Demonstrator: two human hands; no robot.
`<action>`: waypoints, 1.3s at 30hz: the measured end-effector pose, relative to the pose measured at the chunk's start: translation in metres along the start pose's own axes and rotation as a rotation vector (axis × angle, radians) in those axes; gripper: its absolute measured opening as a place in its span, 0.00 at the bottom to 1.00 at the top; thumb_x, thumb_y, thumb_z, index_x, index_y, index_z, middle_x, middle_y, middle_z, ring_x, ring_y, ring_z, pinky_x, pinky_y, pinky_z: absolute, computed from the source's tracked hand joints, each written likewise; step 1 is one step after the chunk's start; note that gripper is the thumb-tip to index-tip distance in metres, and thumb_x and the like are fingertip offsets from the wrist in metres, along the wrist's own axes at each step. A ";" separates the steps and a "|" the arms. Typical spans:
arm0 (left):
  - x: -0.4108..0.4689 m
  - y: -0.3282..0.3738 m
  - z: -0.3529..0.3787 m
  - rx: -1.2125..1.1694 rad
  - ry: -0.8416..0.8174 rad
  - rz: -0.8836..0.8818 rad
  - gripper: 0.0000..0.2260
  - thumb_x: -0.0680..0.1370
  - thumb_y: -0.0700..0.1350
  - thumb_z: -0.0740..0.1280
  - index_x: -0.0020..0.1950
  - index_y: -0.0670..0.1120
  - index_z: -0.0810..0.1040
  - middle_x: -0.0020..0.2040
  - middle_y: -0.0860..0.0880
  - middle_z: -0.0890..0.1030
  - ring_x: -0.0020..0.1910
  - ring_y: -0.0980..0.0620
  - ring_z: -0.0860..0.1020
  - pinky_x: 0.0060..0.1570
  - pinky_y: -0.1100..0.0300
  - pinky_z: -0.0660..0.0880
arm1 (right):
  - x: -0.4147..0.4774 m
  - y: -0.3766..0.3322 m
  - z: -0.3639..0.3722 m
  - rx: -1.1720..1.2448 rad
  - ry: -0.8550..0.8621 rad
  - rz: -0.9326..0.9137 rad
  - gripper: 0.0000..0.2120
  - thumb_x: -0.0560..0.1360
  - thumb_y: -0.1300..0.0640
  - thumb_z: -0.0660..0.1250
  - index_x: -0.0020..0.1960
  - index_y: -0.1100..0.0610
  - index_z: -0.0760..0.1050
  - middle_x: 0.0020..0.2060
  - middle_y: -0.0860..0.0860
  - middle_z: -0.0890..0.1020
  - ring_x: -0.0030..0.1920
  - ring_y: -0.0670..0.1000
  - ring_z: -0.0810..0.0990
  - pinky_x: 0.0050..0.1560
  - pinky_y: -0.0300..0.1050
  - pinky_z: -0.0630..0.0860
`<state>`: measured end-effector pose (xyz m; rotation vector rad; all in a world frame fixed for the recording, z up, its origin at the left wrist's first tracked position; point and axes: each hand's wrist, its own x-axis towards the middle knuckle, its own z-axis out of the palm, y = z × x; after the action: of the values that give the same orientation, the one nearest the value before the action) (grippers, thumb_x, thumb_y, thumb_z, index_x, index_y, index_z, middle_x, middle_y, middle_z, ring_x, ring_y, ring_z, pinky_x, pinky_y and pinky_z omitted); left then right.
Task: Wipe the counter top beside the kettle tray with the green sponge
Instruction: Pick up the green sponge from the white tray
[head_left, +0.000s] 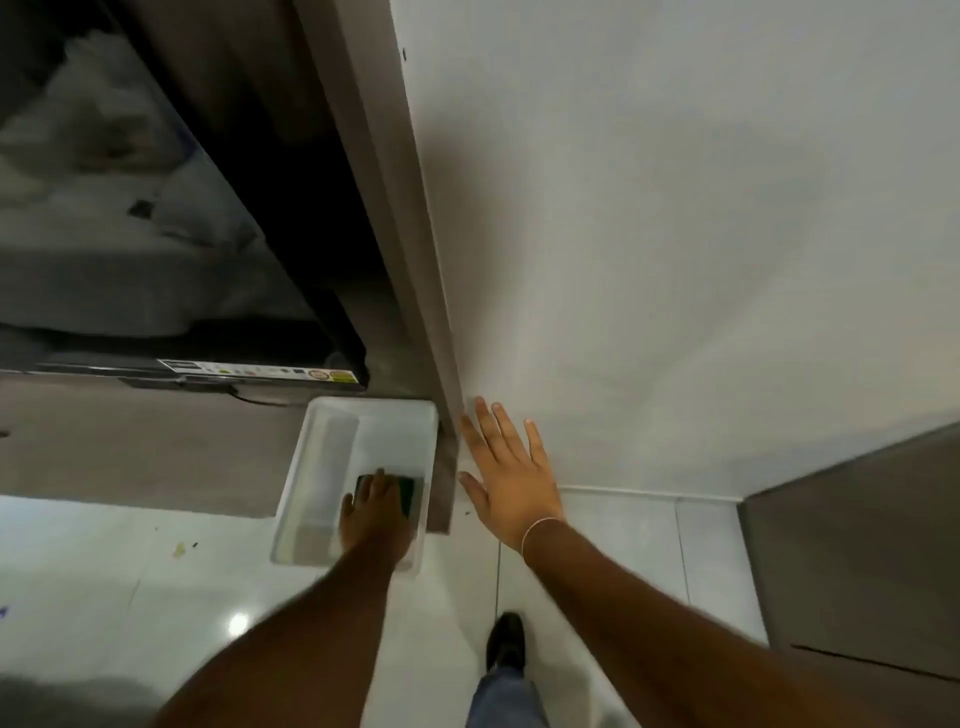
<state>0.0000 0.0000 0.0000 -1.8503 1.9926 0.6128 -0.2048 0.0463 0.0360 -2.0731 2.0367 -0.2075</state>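
While the sponge is being reached for, the scene is laid out as follows, left to right.

Dark appliance: set well up and to the left of the left hand, on the grey counter top; it is probably parked at the back so that the front strip is left free.

Counter top: seen to the left of the left hand, bare along its front; this is judged to be the surface meant for wiping, though no kettle can be made out.

White tray: placed at the counter's end, around the left hand; it seems to be used as a holder for the sponge.

Green sponge: found inside the tray, directly under the left fingertips, at the tray's right wall.

Left hand: lowered into the tray, fingers laid over the sponge; whether it is gripped yet cannot be told.

Right hand: spread wide and empty, pressed flat to the white wall right of the tray, apparently for balance during the lean.

Shoe: seen below, between the forearms, on the tiled floor.

Stage: pickup is judged unfinished; no wiping has begun.
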 end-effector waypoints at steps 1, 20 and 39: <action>0.010 -0.003 0.000 0.057 -0.008 0.022 0.37 0.83 0.43 0.69 0.89 0.46 0.55 0.90 0.47 0.56 0.90 0.45 0.53 0.88 0.43 0.51 | 0.003 0.000 0.006 -0.015 -0.039 -0.003 0.36 0.87 0.38 0.49 0.88 0.49 0.38 0.87 0.50 0.37 0.88 0.57 0.39 0.86 0.63 0.42; 0.067 -0.008 -0.067 0.431 -0.184 0.178 0.17 0.77 0.64 0.74 0.58 0.54 0.81 0.53 0.53 0.85 0.63 0.48 0.81 0.79 0.44 0.68 | 0.013 0.007 0.008 0.332 -0.433 0.061 0.34 0.86 0.40 0.58 0.87 0.46 0.50 0.87 0.50 0.56 0.88 0.54 0.51 0.87 0.64 0.43; -0.065 0.341 -0.048 -0.223 -0.536 1.012 0.09 0.70 0.51 0.76 0.50 0.57 0.85 0.44 0.55 0.87 0.44 0.50 0.87 0.49 0.51 0.85 | -0.193 0.197 -0.093 1.424 0.015 0.902 0.19 0.74 0.67 0.76 0.64 0.65 0.82 0.55 0.62 0.87 0.57 0.58 0.86 0.71 0.60 0.80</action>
<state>-0.3321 0.0468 0.1003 -0.4965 2.3871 1.4458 -0.4237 0.2308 0.0856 -0.2860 1.6619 -1.0542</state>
